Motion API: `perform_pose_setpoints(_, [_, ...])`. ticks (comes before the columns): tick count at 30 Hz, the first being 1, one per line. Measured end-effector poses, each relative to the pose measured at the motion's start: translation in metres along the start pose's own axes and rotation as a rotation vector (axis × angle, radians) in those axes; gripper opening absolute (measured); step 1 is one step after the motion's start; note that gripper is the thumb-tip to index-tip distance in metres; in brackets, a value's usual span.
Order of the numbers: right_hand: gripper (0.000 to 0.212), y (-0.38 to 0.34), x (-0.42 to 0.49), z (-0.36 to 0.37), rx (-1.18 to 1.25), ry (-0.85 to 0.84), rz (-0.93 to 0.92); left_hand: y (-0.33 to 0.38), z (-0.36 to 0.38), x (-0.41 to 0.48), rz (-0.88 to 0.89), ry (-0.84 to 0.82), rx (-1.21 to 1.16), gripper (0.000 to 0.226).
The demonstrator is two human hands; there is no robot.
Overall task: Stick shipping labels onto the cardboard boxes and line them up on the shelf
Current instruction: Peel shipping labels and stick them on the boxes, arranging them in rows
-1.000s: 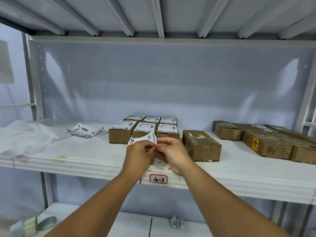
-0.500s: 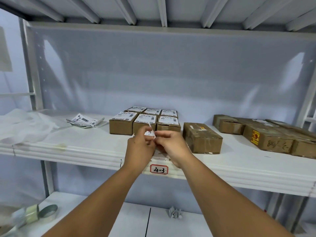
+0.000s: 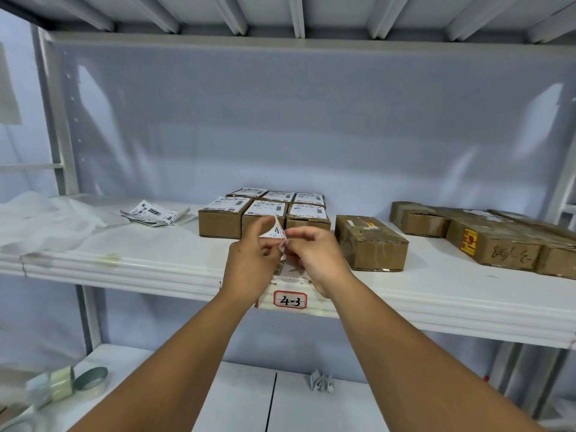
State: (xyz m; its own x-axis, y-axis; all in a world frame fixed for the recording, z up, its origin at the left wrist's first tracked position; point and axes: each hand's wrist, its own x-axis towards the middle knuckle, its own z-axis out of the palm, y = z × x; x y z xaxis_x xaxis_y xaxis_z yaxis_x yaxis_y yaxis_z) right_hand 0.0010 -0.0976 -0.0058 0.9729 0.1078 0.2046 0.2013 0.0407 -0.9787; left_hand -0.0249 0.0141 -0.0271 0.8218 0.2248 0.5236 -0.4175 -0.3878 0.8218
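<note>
Across the white metal shelf (image 3: 156,251) six labelled brown cardboard boxes (image 3: 265,212) sat in a tight block, and just before them your left hand (image 3: 252,260) and right hand (image 3: 314,260) each pinched one curled white shipping label (image 3: 275,232), apparently peeling its backing for the bare brown box (image 3: 374,244) alongside.

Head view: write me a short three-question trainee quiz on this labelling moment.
1. True or false: the left hand and the right hand both pinch the label.
2. How many labelled boxes form the block behind the hands? A four, B six, C nine.
3. Fill in: the shelf tag reads ___.
Key: 1 true; 2 B; 3 4-3.
</note>
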Motion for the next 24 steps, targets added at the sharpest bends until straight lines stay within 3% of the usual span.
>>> perform_pose_setpoints(24, [0.019,0.0027,0.0039,-0.0011,0.008,-0.022,-0.021,-0.0034,-0.0030,0.0038,-0.013,-0.036,-0.089,0.039])
